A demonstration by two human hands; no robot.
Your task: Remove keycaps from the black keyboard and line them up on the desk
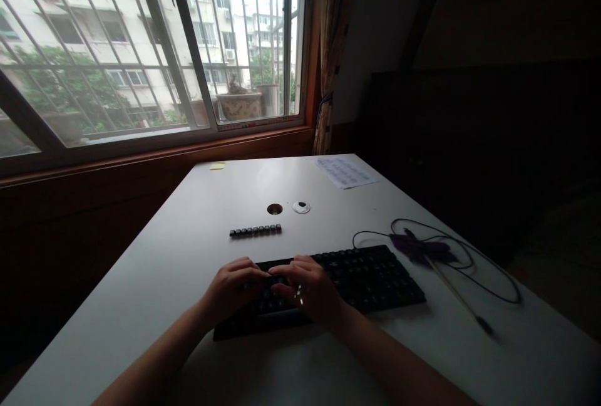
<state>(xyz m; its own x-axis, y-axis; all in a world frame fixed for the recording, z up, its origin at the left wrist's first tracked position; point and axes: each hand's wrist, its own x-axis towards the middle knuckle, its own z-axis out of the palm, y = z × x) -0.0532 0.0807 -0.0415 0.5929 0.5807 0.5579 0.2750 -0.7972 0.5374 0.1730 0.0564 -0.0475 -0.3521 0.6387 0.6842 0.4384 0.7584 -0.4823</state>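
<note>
A black keyboard (pixel 375 277) lies at a slant on the white table. My left hand (pixel 235 287) rests over its left part, fingers bent and held close together. From the other side my right hand (pixel 310 287) reaches over the same keys, its thumb and fingers curled in a pinch. The fingertips of both hands meet near the upper left keys; whatever is between them is hidden. Something small and shiny (pixel 299 295) shows at my right fingers, too unclear to name. Beyond the hands stands a row of several black keycaps (pixel 256 230).
A cable (pixel 469 240) loops at the right around a purple cloth (pixel 417 248) and a thin-handled brush (pixel 457 293). Behind the keycaps are a round table hole (pixel 275 209) and a white ring-shaped cover (pixel 301 207). Printed paper (pixel 347 172) and yellow sticky notes (pixel 217 166) lie farther back.
</note>
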